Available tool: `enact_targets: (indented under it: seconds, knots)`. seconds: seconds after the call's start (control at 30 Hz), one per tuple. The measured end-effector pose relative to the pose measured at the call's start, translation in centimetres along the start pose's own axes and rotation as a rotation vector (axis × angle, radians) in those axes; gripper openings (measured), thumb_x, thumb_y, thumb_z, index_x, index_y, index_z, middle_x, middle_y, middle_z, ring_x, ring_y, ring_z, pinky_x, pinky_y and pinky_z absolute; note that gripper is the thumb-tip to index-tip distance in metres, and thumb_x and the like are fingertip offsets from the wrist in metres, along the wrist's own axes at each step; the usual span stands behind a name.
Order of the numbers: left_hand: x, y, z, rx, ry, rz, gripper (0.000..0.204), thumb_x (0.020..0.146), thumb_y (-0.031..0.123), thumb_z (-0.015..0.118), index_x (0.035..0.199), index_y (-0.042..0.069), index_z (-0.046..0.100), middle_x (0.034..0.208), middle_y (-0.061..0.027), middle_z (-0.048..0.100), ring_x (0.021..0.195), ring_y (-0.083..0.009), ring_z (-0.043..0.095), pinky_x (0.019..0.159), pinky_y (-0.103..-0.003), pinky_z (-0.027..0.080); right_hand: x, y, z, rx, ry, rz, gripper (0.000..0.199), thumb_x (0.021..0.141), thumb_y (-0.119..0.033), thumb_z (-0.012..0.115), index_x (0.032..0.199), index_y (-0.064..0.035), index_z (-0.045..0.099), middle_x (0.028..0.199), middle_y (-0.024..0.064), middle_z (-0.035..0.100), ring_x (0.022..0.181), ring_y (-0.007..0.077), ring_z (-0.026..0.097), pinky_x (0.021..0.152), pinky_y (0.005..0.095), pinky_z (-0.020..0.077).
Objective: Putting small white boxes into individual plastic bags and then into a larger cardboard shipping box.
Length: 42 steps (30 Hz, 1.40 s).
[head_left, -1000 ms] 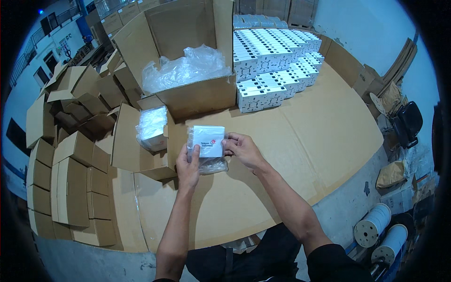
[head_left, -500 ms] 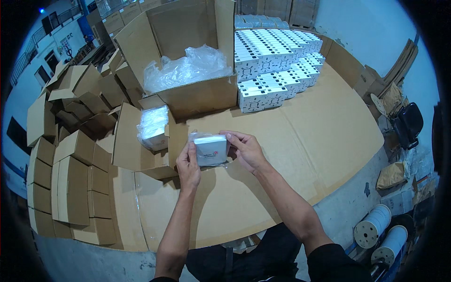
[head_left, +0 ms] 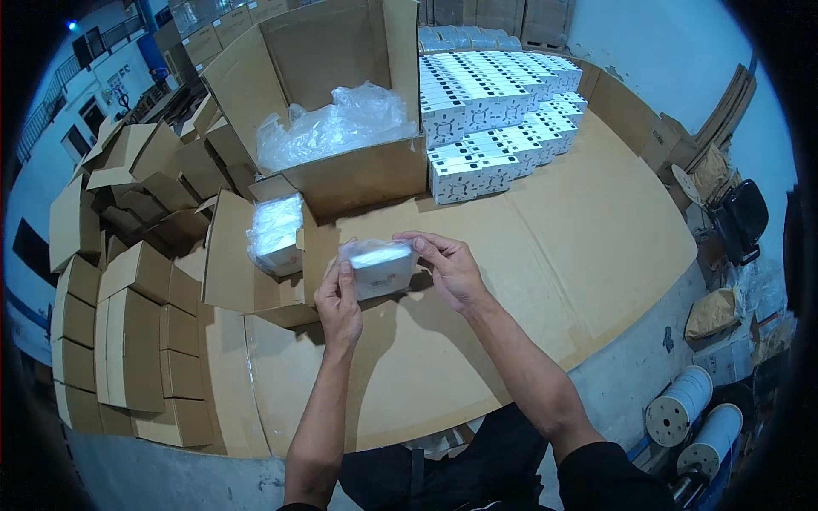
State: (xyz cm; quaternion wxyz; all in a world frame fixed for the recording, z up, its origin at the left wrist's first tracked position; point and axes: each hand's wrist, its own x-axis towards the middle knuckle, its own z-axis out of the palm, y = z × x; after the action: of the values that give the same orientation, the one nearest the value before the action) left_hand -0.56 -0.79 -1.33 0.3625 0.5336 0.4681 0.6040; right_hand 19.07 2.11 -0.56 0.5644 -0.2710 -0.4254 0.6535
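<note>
The left hand (head_left: 339, 313) and half-curled right hand (head_left: 453, 272) pinch a plastic-wrapped white box (head_left: 381, 274) by its sides — up above the brown tabletop (head_left: 528, 281), right of an open carton's (head_left: 271, 295) edge. The tabletop stretches wide rightward — the box's faint print is blurry.

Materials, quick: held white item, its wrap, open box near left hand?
White item: perhaps plastic or coated card; flat pale face, finish veiled. Wrap: likely thin plastic film; clear, glossy, crinkled. Open box: apparently cardboard; matte brown, folding flaps.
</note>
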Motion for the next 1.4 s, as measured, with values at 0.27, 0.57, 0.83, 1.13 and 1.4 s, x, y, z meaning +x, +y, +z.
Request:
enact_targets:
  seconds: [0.27,0.57,0.83,1.13,1.4]
  knots:
    - [0.4,-3.0,-0.8,-0.326,0.016,-0.208,0.034,0.106,0.022,0.056,0.126,-0.004,0.067,0.118,-0.0063,0.066,0.104,-0.0108,0.058,0.094,-0.027,0.046,0.1,-0.7,0.3,0.085,0.023,-0.055,0.035,0.096,-0.013,0.069,0.128,-0.0005,0.063,0.117,0.0119,0.070,0.113,0.0161,0.062,0.095,0.0332,0.0512]
    - [0.5,0.1,0.4,-0.160,0.076,0.073,0.030,0.103,0.020,0.063,0.120,-0.004,0.067,0.120,-0.0063,0.065,0.110,-0.0133,0.058,0.098,-0.028,0.047,0.0,0.9,0.0,-0.333,-0.071,0.087,0.039,0.091,-0.002,0.072,0.129,-0.0025,0.061,0.107,0.0036,0.068,0.089,0.0092,0.063,0.073,0.0239,0.0518]
    - [0.6,-1.9,-0.4,-0.399,0.010,-0.156,0.020,0.095,0.010,0.072,0.112,-0.001,0.069,0.103,-0.0017,0.068,0.097,-0.0098,0.061,0.087,-0.026,0.049,-0.2,-0.7,0.4,-0.337,-0.070,0.106,0.030,0.093,-0.004,0.070,0.123,-0.0010,0.065,0.103,0.0037,0.069,0.094,0.0094,0.064,0.080,0.0262,0.0534]
    - [0.1,-1.5,0.1,-0.347,-0.010,-0.158,0.015,0.094,0.007,0.072,0.108,0.001,0.071,0.100,-0.0008,0.068,0.092,-0.0084,0.060,0.083,-0.024,0.047,-0.3,-0.6,0.2,-0.381,-0.044,0.055,0.021,0.096,-0.007,0.068,0.116,0.0011,0.071,0.109,0.0058,0.072,0.094,0.0108,0.065,0.084,0.0274,0.0529]
    - [0.5,-2.2,-0.4,-0.587,-0.018,-0.117,0.022,0.093,-0.003,0.069,0.114,0.001,0.064,0.107,-0.0061,0.068,0.101,-0.0132,0.064,0.095,-0.029,0.049,0.1,0.3,-0.2,-0.229,-0.049,-0.071,0.016,0.094,-0.002,0.068,0.109,0.0025,0.073,0.109,0.0102,0.072,0.101,0.0123,0.065,0.088,0.0274,0.0522]
